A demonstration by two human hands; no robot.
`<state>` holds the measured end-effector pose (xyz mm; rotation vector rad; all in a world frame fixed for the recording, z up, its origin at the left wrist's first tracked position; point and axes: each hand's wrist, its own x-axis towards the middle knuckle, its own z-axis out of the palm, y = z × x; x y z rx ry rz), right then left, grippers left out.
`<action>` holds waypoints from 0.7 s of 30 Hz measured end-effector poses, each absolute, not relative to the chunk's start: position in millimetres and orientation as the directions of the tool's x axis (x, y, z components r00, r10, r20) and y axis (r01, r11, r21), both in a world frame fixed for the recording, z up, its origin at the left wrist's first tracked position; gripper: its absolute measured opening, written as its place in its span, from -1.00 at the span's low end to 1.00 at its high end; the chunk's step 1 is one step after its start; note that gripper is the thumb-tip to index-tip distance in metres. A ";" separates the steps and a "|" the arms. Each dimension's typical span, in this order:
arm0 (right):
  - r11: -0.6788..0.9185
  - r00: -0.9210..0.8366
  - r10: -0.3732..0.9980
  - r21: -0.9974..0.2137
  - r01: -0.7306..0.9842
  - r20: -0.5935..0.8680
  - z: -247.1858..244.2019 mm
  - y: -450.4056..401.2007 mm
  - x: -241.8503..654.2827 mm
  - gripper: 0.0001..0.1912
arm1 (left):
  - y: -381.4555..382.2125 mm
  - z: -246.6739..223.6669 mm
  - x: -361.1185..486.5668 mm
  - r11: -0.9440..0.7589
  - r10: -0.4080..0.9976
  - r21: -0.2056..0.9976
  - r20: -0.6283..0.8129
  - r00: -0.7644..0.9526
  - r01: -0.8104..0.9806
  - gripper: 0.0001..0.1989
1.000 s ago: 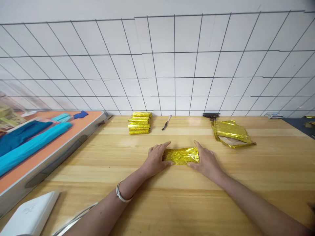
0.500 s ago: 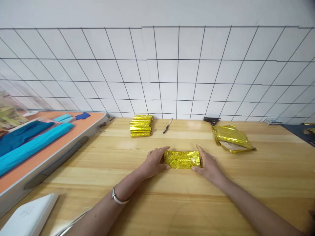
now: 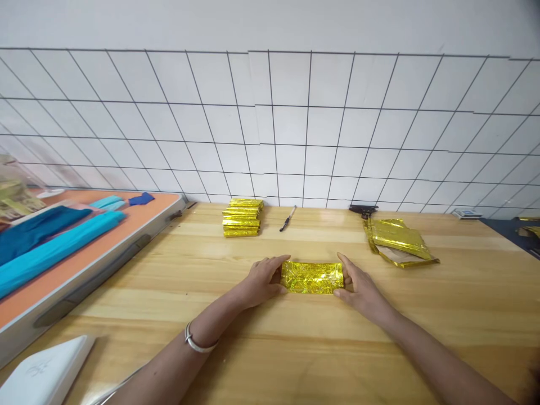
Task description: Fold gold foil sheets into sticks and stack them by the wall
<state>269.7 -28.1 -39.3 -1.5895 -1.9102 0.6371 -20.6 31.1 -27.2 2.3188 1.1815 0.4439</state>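
Left hand [image 3: 261,279] and right hand [image 3: 358,284] curve toward each other around the two short ends of a gold packet [image 3: 312,278], which lies on the wooden surface [image 3: 295,349] between them. On each hand the thumb and forefinger stand spread apart, the thumb at the packet's near corner and the forefinger at its far corner; the other fingers bend behind, partly hidden, and whether either hand squeezes the packet or only touches it cannot be told. Beyond the left hand, near the wall [image 3: 323,129], sits a foil stack [image 3: 241,220], with a pen [image 3: 288,219] slanting just to its right, straight out from the left fingertips. Beyond the right hand and off to its right is a gold wrapper [image 3: 399,239], and a black clip [image 3: 363,209] is close behind it by the wall. Well to the left of the left hand runs an orange board [image 3: 113,236] bearing blue cloths [image 3: 63,249]. Nearer the person, left of the left forearm, a white box [image 3: 46,371] lies partly out of view. A bracelet [image 3: 202,349] rings the left wrist.
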 end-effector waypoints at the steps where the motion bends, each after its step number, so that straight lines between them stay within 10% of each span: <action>1: 0.185 -0.132 0.983 -0.678 0.711 0.129 -39.1 -28.4 269.8 -0.15 | 31.1 -27.2 -21.0 -0.499 0.818 0.568 0.059 0.572 0.655 -0.26; 21: 0.180 -0.136 0.984 -0.683 0.707 0.119 -38.4 -28.7 269.5 -0.16 | 33.3 -31.8 -24.9 -0.540 0.789 0.575 0.091 0.608 0.615 -0.26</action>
